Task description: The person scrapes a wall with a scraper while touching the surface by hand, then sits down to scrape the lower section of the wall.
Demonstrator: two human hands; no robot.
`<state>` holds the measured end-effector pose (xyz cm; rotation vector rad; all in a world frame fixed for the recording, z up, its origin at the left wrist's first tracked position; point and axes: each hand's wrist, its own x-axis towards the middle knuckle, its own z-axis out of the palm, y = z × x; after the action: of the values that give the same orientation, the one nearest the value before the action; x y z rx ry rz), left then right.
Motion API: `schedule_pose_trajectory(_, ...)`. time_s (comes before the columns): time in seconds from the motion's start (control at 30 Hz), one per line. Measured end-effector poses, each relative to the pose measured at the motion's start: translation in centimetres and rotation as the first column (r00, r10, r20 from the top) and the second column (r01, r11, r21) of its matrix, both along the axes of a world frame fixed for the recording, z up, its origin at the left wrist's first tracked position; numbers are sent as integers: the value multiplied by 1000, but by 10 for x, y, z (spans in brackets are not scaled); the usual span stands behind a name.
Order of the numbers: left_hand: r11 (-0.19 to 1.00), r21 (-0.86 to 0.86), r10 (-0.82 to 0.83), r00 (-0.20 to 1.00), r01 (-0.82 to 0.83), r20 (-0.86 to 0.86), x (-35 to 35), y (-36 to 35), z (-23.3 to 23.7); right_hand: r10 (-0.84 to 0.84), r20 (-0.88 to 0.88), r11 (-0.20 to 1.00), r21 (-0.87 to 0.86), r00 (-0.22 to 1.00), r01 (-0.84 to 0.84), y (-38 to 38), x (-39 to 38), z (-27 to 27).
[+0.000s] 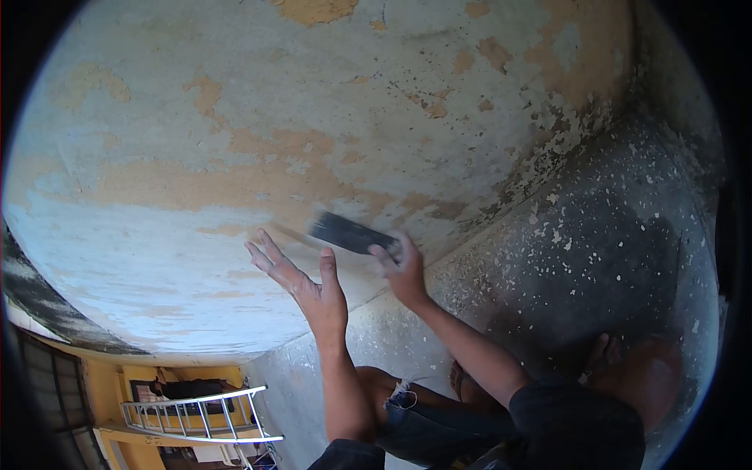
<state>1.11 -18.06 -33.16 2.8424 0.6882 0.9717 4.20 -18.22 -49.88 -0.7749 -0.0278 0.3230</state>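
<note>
My right hand (403, 272) grips one end of a dark, flat, oblong tool (351, 233), which is blurred by motion. The tool's far end lies close over the peeling wall (258, 168); its exact kind I cannot tell. Left of it, my left hand (307, 288) is raised with fingers spread and nothing in it. Pale dust coats its fingers. Around the tool, the wall shows worn whitish paint with bare tan patches.
Paint flakes (560, 239) are scattered over the grey floor (313, 392) along the wall's foot. My bent legs (439, 423) are below my arms. A metal ladder (200, 415) stands in the background, with a person (196, 388) beyond it near a yellow wall.
</note>
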Motion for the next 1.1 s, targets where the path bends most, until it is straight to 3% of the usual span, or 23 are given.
schedule_pose_trajectory(0.07,1000,-31,7,1000,-6,8,-2,0,-2,-15,-41,999,-39,999,14,0,-19,-51)
schedule_pose_trajectory(0.17,998,1,60,998,-60,10,-3,-4,2,15,-167,987,-156,986,-42,-4,-36,-75)
schedule_pose_trajectory(0.27,1000,-7,-13,999,13,44,0,-7,0,144,-105,980,-121,984,-156,-8,-34,-27)
schedule_pose_trajectory(0.33,999,-26,-21,999,22,29,2,-9,-1,215,86,976,-45,973,-212,-8,-18,-1)
schedule_pose_trajectory(0.4,999,-47,-22,999,24,34,3,-6,-2,141,40,990,-27,989,-140,-5,-5,-9)
schedule_pose_trajectory(0.47,998,-58,-33,998,36,46,1,0,-1,68,-33,995,-69,997,-70,-1,0,-46)
schedule_pose_trajectory(0.57,999,-34,-27,999,29,37,2,5,0,-24,-74,966,-258,997,4,-12,-26,-165)
schedule_pose_trajectory(0.67,998,-54,45,999,-45,6,-4,-2,-2,-71,-65,978,-201,995,57,-9,-26,-141)
schedule_pose_trajectory(0.7,997,-55,53,999,-53,6,0,-3,-4,58,-99,975,-208,993,-78,-21,-14,-103)
schedule_pose_trajectory(0.73,997,-53,54,999,-53,9,6,-5,-6,51,-100,973,-218,994,-72,-26,-2,-75)
schedule_pose_trajectory(0.8,998,-12,58,998,-58,3,10,-6,-11,168,-50,986,-1,984,-169,-28,12,-38)
schedule_pose_trajectory(0.83,997,38,71,997,-71,4,11,-5,-11,167,-47,986,5,985,-167,-28,14,-39)
schedule_pose_trajectory(0.9,997,43,69,998,-70,14,11,-3,-6,-23,-68,997,-70,997,18,-32,19,-55)
schedule_pose_trajectory(0.97,998,33,52,998,-53,30,13,-3,-5,-1,-211,999,-44,978,-8,-38,14,-106)
schedule_pose_trajectory(1.1,996,83,-32,999,30,25,20,-8,-9,-19,-224,988,-151,974,-16,-59,12,-131)
